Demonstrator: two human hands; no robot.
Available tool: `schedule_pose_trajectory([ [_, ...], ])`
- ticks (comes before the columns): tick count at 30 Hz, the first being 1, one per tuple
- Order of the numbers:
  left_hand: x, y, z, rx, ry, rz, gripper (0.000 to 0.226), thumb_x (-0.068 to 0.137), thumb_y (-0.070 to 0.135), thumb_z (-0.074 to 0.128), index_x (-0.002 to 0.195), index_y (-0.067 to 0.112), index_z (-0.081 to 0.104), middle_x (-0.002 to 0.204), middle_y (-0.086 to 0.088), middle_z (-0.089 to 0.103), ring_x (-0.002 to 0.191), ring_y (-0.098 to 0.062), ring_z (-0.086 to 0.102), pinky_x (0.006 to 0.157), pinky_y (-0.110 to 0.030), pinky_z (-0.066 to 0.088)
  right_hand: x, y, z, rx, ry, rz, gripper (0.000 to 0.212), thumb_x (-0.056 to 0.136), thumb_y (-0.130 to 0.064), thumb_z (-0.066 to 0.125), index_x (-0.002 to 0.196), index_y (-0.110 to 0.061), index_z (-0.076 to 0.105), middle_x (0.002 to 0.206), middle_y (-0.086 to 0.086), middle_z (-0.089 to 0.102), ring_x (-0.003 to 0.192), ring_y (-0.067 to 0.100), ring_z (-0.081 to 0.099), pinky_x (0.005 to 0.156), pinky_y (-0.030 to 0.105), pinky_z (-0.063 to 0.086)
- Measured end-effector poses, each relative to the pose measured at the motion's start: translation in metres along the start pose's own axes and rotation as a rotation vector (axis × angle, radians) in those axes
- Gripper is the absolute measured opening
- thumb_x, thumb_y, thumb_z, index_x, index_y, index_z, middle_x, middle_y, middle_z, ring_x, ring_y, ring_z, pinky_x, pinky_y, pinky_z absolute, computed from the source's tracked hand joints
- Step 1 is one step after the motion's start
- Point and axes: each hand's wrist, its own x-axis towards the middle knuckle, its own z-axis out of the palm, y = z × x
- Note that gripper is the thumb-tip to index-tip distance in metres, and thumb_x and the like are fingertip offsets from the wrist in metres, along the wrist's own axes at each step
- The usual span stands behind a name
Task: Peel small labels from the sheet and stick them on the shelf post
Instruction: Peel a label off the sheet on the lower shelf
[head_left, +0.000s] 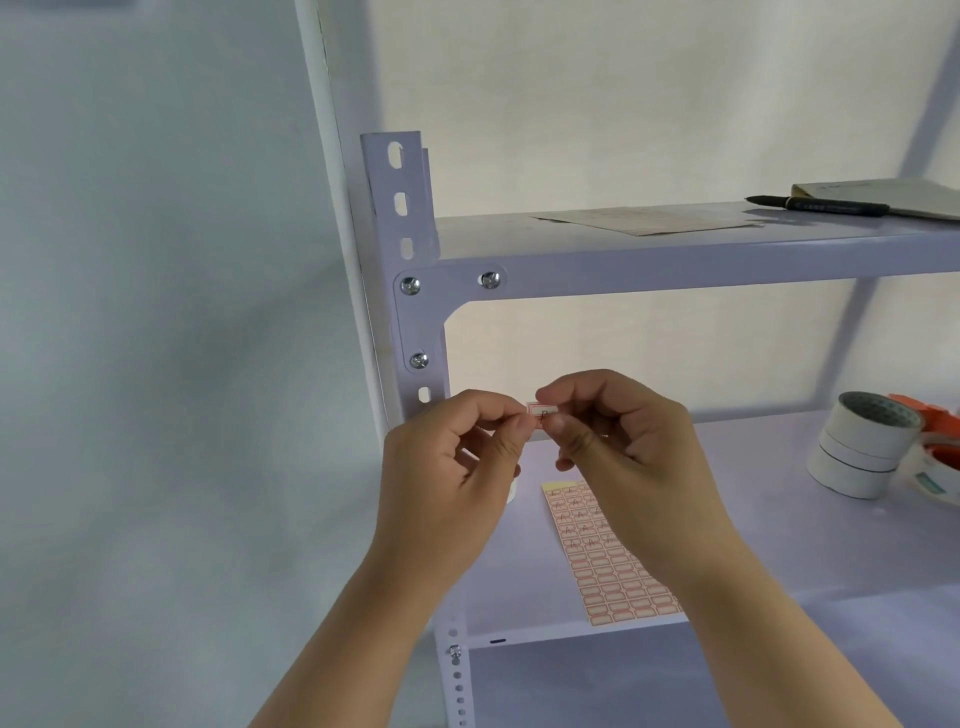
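A small white label (540, 412) with a red border is pinched between the fingertips of my left hand (457, 467) and my right hand (618, 441), just right of the pale lilac shelf post (410, 249). The post has slots and bolts, and my left hand covers part of it below the lowest slot. The label sheet (608, 571), pink with rows of red-bordered labels, lies flat on the middle shelf (810, 535) below my hands. My right forearm hides part of the sheet.
Two stacked white tape rolls (862, 447) and an orange tape dispenser (935, 441) sit at the right of the middle shelf. On the top shelf (675, 249) lie another sheet (649, 218), a black pen (826, 205) and a notebook (898, 195).
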Motion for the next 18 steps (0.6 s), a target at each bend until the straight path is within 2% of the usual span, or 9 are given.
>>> schedule_pose_trajectory([
  [5,-0.004,0.004,0.006,-0.07,0.095,-0.055,0.011,0.084,0.015,0.078,0.086,0.026,0.079,0.08,0.015,0.077,0.069,-0.005,0.074,0.065,-0.013,0.054,-0.001,0.002,0.0,-0.112,0.074,-0.024,0.028,0.09,-0.005,0.068,0.089,-0.033,0.072,0.083,-0.017,0.075,0.066,0.002,0.067,0.062,0.011,0.049],
  [8,-0.002,0.006,0.008,-0.182,0.117,-0.13,0.019,0.08,0.011,0.08,0.088,0.028,0.078,0.076,0.011,0.079,0.07,-0.008,0.076,0.07,-0.024,0.06,-0.001,0.004,0.0,-0.255,0.116,-0.093,0.029,0.09,-0.007,0.069,0.087,-0.036,0.071,0.084,-0.014,0.074,0.073,0.007,0.066,0.063,0.014,0.05],
  [10,-0.001,0.006,0.008,-0.219,0.111,-0.152,0.023,0.08,0.011,0.08,0.096,0.027,0.076,0.078,0.009,0.08,0.071,-0.011,0.077,0.072,-0.029,0.062,0.0,0.006,0.0,-0.34,0.137,-0.151,0.023,0.09,-0.007,0.068,0.089,-0.029,0.074,0.079,-0.014,0.071,0.075,0.007,0.065,0.062,0.015,0.049],
  [12,0.0,0.006,0.007,-0.183,0.104,-0.107,0.025,0.081,0.01,0.079,0.097,0.03,0.077,0.082,0.01,0.08,0.073,-0.011,0.077,0.074,-0.029,0.063,0.0,0.008,0.0,-0.38,0.15,-0.199,0.015,0.089,-0.01,0.065,0.091,-0.021,0.075,0.083,-0.012,0.07,0.078,0.006,0.064,0.062,0.012,0.046],
  [16,-0.001,0.007,0.007,-0.102,0.093,-0.04,0.023,0.083,0.009,0.077,0.095,0.029,0.079,0.086,0.013,0.079,0.078,-0.006,0.076,0.076,-0.024,0.061,0.002,0.013,0.002,-0.453,0.165,-0.291,0.014,0.09,-0.006,0.062,0.092,-0.011,0.075,0.085,-0.002,0.07,0.079,0.008,0.062,0.067,0.01,0.045],
  [18,0.0,0.006,0.008,-0.067,0.091,-0.015,0.02,0.084,0.009,0.076,0.095,0.025,0.08,0.08,0.013,0.079,0.078,-0.005,0.076,0.075,-0.021,0.06,0.001,0.015,0.003,-0.478,0.175,-0.318,0.013,0.089,-0.003,0.061,0.091,-0.008,0.074,0.086,0.001,0.068,0.078,0.008,0.06,0.068,0.008,0.044],
])
